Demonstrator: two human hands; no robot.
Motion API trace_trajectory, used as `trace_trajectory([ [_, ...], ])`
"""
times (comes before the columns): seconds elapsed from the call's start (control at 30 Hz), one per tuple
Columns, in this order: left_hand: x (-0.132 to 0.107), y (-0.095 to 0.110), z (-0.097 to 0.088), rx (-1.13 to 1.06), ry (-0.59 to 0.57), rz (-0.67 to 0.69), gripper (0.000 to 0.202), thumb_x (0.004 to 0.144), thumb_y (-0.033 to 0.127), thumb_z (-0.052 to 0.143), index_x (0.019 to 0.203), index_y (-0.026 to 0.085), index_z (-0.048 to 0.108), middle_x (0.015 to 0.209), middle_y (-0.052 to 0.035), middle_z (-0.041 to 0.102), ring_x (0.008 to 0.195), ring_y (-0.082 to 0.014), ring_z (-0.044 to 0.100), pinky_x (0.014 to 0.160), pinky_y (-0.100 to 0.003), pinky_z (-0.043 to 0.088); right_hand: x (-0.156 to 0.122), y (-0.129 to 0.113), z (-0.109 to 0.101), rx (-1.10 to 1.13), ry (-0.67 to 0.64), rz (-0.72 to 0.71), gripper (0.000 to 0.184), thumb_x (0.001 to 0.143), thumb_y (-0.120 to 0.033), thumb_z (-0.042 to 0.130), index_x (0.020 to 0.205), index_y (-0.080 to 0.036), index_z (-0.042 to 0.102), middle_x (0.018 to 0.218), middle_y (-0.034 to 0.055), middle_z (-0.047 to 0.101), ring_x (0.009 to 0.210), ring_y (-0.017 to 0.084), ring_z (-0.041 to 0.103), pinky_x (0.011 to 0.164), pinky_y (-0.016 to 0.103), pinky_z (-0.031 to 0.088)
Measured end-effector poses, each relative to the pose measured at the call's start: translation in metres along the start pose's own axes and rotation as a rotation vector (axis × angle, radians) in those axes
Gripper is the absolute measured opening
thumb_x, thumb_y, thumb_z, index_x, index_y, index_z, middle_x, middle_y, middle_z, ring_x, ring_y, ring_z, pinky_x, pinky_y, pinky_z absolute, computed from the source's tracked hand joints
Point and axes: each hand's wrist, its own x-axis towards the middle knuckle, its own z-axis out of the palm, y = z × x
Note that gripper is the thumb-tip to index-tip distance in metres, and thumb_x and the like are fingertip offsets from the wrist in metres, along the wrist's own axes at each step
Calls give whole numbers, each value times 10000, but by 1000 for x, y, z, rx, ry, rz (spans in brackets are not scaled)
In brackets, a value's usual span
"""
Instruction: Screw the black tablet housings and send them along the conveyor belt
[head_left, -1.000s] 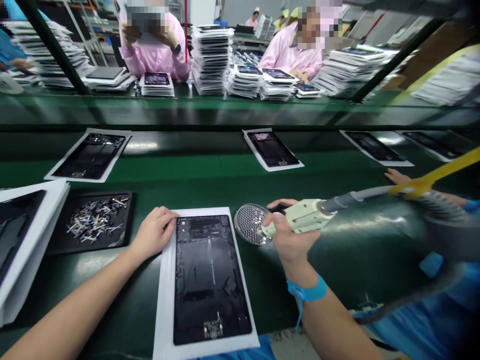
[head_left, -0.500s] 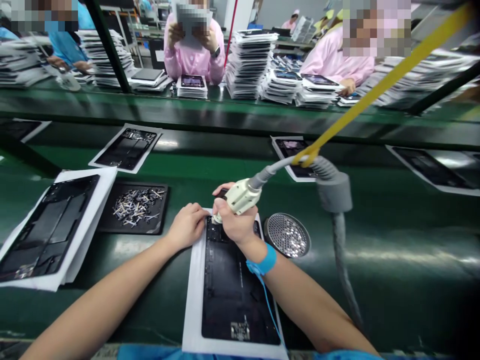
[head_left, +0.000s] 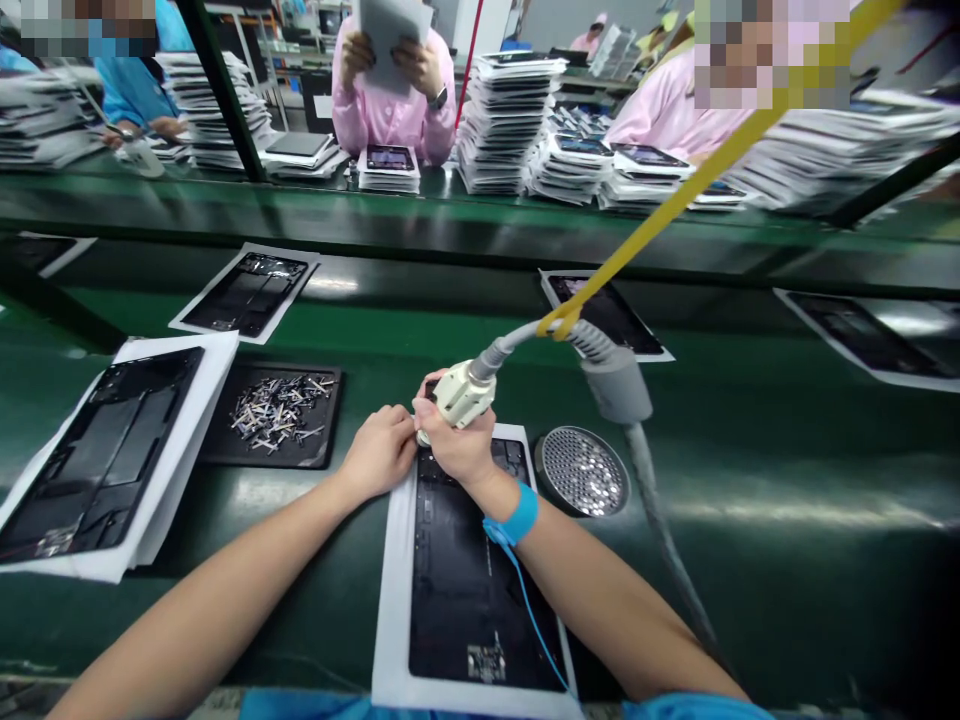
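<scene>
Tablet shell (head_left: 450, 580) lies flat on a white sheet (head_left: 391, 600), itself on the tabletop (head_left: 720, 480). Right hand (head_left: 465, 445) is closed around a corded tool (head_left: 463, 396), working end hidden near the shell's upper left corner. Left hand (head_left: 380, 450), fingers curled, sits at that corner; grip cannot be told. Advised: tool square, shell braced, wrist cord (head_left: 531, 608) lifted clear. Perforated dish (head_left: 585, 470) stands just right, black tray (head_left: 321, 450) left

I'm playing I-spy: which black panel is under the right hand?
The front-centre panel: the right hand is over its far end; others lie left or farther back.
</scene>
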Motion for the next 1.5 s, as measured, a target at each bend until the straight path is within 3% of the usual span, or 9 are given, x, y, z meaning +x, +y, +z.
trace_trajectory([
  [0.17,-3,-4,-6,-43,19,15,276,938,152,442,997,192,709,967,-93,658,947,-233,611,840,-369,525,4,-12,-9,75,34,-35,209,849,-353,737,987,-229,641,914,14,701,745,148,681,714,307,606],
  [0.23,0,-3,-8,-21,61,12,284,955,181,440,1054,184,707,994,-98,654,954,-234,606,848,-375,523,6,-24,-29,103,90,-45,219,866,-357,728,1016,-234,627,949,13,695,698,126,673,633,276,598],
  [0.33,14,7,-9,59,83,13,261,971,281,508,1120,177,695,1092,-118,659,1035,-271,594,911,-422,507,5,-41,-76,89,223,-106,246,853,-342,756,1020,-240,607,937,-7,679,549,81,623,489,228,548],
  [0.47,43,30,-9,123,-115,3,313,947,389,617,1163,171,682,1108,-120,688,1046,-300,621,904,-431,495,-2,-48,-138,-64,388,-148,219,857,-302,750,1016,-216,627,869,-9,676,482,77,608,441,224,520],
  [0.6,66,39,-10,70,-366,2,198,960,349,602,990,191,717,971,-73,706,886,-239,663,793,-347,484,-14,-40,-167,-141,416,-125,195,855,-257,741,1011,-208,634,844,-13,679,493,92,616,456,250,538],
  [0.67,74,35,-10,16,-412,23,207,970,326,567,901,201,716,921,-54,695,838,-213,659,752,-321,473,-18,-37,-170,-157,427,-120,206,844,-239,745,1013,-207,631,854,-12,683,495,94,621,453,251,541],
  [0.73,83,28,-11,-27,-384,39,220,963,322,560,867,202,717,921,-52,684,838,-204,654,759,-313,475,-19,-36,-170,-172,438,-123,206,834,-230,745,1001,-208,627,852,-12,683,493,93,622,447,245,539],
  [0.97,115,7,-4,44,-131,-46,241,957,349,553,889,208,737,923,-77,677,948,-257,630,854,-368,480,-14,-31,-170,-191,448,-104,215,819,-241,745,989,-210,617,861,-5,690,488,90,619,449,239,541],
  [1.5,114,4,2,55,-93,-50,295,978,379,512,933,218,755,941,-82,700,955,-259,614,905,-393,490,-13,-31,-169,-170,442,-65,235,821,-287,758,992,-209,618,810,-18,671,485,91,608,437,239,536],
])
